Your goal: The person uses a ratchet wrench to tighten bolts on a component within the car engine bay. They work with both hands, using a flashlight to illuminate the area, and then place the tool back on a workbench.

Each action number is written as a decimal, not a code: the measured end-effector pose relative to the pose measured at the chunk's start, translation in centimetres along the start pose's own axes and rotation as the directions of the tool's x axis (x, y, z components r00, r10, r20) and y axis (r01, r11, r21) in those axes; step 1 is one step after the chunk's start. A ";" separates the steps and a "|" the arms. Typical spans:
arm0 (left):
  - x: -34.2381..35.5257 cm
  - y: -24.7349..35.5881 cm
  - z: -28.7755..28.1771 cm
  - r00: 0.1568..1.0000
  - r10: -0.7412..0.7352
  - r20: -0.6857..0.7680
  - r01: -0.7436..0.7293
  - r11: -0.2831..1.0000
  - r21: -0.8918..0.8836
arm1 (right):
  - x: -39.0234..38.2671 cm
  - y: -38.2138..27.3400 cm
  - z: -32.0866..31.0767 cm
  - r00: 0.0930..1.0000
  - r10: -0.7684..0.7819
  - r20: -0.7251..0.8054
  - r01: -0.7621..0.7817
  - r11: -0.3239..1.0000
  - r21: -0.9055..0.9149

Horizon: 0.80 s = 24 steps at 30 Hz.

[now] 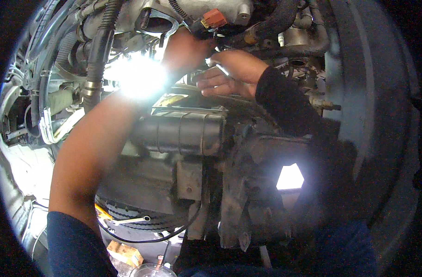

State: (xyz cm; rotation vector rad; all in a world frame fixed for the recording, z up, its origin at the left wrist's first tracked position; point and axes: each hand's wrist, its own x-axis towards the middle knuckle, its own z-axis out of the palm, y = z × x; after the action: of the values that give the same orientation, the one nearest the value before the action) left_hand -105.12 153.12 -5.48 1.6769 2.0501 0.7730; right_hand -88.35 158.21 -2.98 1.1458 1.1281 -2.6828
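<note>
Both my hands reach up into a vehicle's engine bay, close together under a large grey metal casting (121,14). My left hand (188,51) is blurred, and its fingers are hidden near dark parts. Just to its right is my right hand (232,71), its fingers bent toward the left and the thumb above them. A thin shiny metal piece (222,69) lies between that thumb and the fingers; its ends are hidden. Above the hands sits an orange-red electrical connector (214,18) with a yellow edge. Strong white glare (141,78) covers my left wrist.
Below my hands runs a ribbed black cylindrical part (181,133) beside dark brackets. Corrugated black hose (100,51) hangs at the left. A combination wrench (133,220) lies near a tyre (160,225) lower down, with a small cardboard box (124,253) below. A grey-blue panel (354,92) borders the right.
</note>
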 end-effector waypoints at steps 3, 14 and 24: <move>-0.1 0.6 0.2 0.999 0.004 -0.033 -0.008 0.992 -0.123 | 0.2 0.6 -0.2 0.997 -0.049 0.066 0.028 0.957 0.288; 0.1 0.4 0.0 0.998 -0.025 0.051 0.032 0.991 -0.131 | 0.4 3.7 1.6 0.993 -0.080 -0.090 0.120 0.546 0.829; 0.5 -1.9 0.6 0.997 0.003 0.071 -0.010 0.994 0.107 | 1.5 4.8 2.0 0.977 -0.121 -0.174 0.210 0.651 0.729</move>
State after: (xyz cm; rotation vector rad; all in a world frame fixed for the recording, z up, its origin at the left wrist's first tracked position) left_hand -106.32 153.47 -7.17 1.7435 2.0714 0.6053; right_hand -89.39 153.79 -5.87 1.3061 0.0425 -3.3852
